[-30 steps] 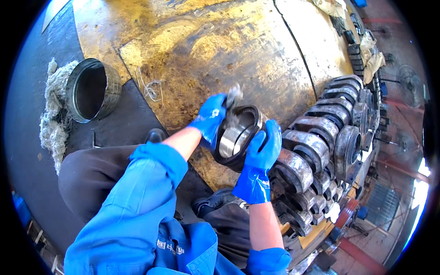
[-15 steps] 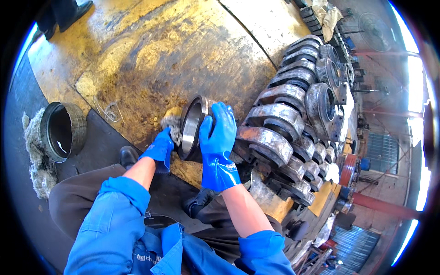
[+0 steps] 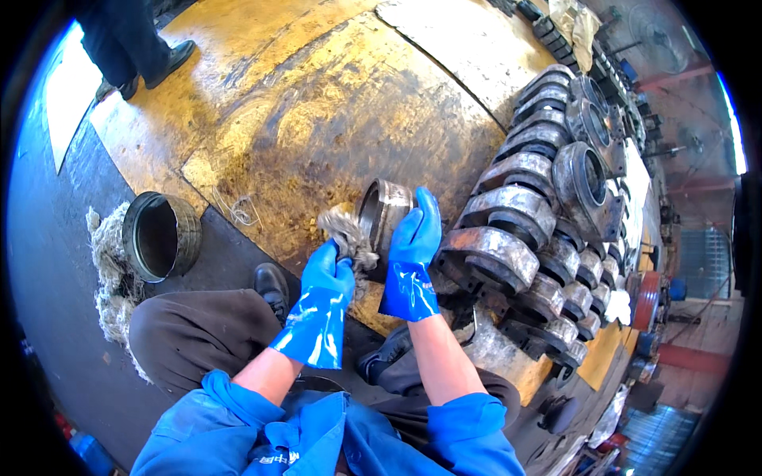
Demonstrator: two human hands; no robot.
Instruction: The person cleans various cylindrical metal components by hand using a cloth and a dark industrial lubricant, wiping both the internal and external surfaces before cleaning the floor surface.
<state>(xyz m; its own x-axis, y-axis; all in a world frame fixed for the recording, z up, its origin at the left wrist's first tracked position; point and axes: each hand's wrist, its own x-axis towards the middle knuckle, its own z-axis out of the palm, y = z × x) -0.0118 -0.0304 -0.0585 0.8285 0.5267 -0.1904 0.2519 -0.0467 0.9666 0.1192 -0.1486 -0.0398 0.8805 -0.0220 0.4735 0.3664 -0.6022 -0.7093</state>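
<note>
A thick steel ring point(image 3: 386, 208) stands on its edge on the yellow, oil-stained floor plate in front of me. My right hand point(image 3: 418, 232), in a blue rubber glove, rests against the ring's right side with the fingers stretched out along it. In my left hand point(image 3: 327, 270), gloved the same way, is a wad of grey-brown rag point(image 3: 347, 234). The rag hangs at the ring's left edge, partly over its opening. The lower part of the ring is hidden behind the rag and my gloves.
Rows of heavy metal bearing housings point(image 3: 508, 208) are stacked close on my right. To my left stands an open round tin point(image 3: 161, 238) beside a heap of pale waste fibre point(image 3: 111, 278). A loose string point(image 3: 238, 209) lies on the plate. Another person's legs point(image 3: 131, 47) stand at the far left.
The rag and my left hand have come up beside the ring, and more of the rag shows. The ring's opening now looks narrower. The whole view has shifted, moving the scene rightward.
</note>
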